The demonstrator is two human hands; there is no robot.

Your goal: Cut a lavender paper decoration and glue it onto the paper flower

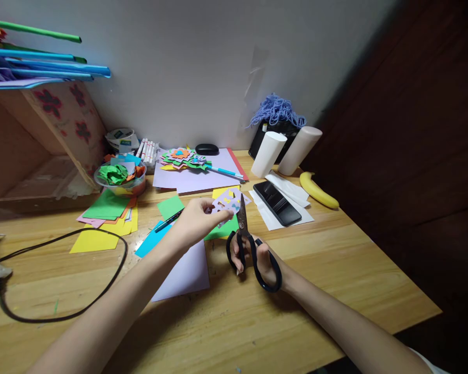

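Observation:
Between the thumb and fingers of my left hand (198, 221) is a lilac paper cutout (226, 201) with several small holes. My right hand (259, 257) is wrapped in the handles of black-handled scissors (242, 223). Their dark blades point up and away, close together beside the cutout's right edge; whether they touch the paper I cannot tell. Under the cutout lie green paper (224, 228) and yellow paper (218, 192). A lilac sheet (187, 272) lies below my left wrist, near a blue sheet (150, 239) and a dark pen (166, 223).
A phone (276, 202) rests on white tissues, near a banana (319, 191) and two white cylinders (269, 154). Paper flowers (181, 156) lie at the back. A tub of scraps (119, 179) stands left, and a black cable (120, 265) loops across the table.

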